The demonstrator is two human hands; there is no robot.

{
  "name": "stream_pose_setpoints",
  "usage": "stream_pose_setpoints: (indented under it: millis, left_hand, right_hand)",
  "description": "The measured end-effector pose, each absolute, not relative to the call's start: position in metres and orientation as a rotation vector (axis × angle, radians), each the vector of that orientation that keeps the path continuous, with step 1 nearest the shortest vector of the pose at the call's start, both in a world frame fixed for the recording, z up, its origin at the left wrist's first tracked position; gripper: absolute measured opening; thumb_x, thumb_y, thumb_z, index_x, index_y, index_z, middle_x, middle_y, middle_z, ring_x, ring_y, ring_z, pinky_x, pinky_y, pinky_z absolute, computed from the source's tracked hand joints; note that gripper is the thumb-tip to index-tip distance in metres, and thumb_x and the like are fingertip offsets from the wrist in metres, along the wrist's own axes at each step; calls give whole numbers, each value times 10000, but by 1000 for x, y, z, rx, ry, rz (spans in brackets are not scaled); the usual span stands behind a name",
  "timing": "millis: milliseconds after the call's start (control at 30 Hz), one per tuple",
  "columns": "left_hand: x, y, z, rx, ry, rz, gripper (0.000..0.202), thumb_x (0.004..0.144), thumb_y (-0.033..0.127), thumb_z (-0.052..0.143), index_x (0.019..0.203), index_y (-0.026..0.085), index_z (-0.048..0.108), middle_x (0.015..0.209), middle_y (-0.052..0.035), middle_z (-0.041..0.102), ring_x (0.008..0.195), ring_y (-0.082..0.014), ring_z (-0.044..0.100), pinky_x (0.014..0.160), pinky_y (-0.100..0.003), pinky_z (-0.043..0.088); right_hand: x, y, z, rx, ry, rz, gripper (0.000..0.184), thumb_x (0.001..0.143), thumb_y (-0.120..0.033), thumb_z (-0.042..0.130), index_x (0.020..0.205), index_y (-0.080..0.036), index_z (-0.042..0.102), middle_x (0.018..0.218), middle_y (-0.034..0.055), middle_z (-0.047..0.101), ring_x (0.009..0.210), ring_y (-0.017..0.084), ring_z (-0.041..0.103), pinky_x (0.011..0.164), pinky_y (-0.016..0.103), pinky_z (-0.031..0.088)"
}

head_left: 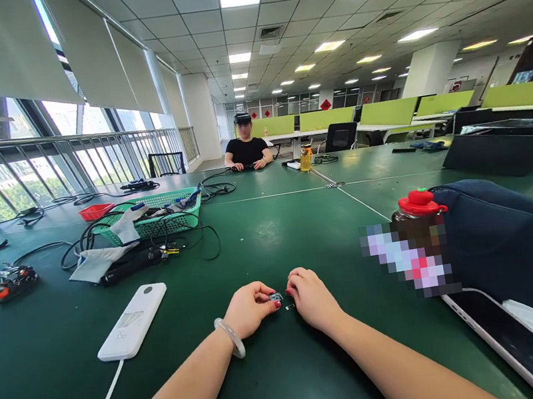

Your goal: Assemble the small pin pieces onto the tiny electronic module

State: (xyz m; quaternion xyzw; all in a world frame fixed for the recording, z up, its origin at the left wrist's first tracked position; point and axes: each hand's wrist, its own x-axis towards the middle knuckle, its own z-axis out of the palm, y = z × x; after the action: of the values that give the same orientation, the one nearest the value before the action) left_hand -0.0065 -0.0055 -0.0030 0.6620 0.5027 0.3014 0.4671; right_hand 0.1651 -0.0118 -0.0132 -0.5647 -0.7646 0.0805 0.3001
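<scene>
lying just left of the right hand (312, 293), one small part (275, 298) is pinched by the left hand (252, 308); its long axis cannot be made out. the right hand is curled; whether anything is gripped cannot be told. tiny bits (290, 307), too small to be counted, are seen between. leftward, one white slab (134, 325) and one green basket (164, 226) are set.

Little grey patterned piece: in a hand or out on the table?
In the left hand: its fingertips pinch the patterned piece.
</scene>
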Motion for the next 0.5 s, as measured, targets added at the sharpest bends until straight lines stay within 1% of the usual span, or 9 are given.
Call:
stream_pose_setpoints:
  millis: [100, 167, 333, 500]
  left_hand:
    - [-6, -7, -1, 1637, 1219, 740, 296, 606, 312, 672, 821, 130, 579, 708, -39, 649, 668, -153, 595, 626, -255, 435]
    - [-5, -9, 1, 1647, 1208, 740, 278, 601, 303, 674, 802, 136, 579, 694, -29, 642, 662, -150, 590, 618, -251, 433]
    - [-5, -10, 5, 1634, 1134, 747, 218, 603, 263, 665, 758, 140, 573, 714, -32, 646, 682, -149, 591, 647, -259, 439]
    - [-5, -9, 6, 1596, 1072, 748, 203, 602, 245, 667, 738, 137, 563, 725, -37, 649, 702, -149, 597, 682, -270, 445]
  right_hand:
    - [163, -17, -4, -1321, -1973, 308, 132, 796, -128, 462, 718, -192, 547, 956, 42, 557, 893, 159, 493, 803, 299, 408]
    - [160, -20, 1, -1213, -1998, 313, 131, 799, -135, 467, 709, -195, 541, 984, 35, 551, 923, 156, 487, 831, 308, 402]
    - [155, -23, 1, -1097, -2113, 220, 125, 809, -140, 473, 729, -198, 549, 983, 33, 554, 928, 167, 476, 843, 344, 402]
    - [155, -23, -1, -1065, -2162, 117, 131, 823, -131, 456, 771, -196, 557, 1010, 38, 548, 941, 174, 468, 837, 352, 406]
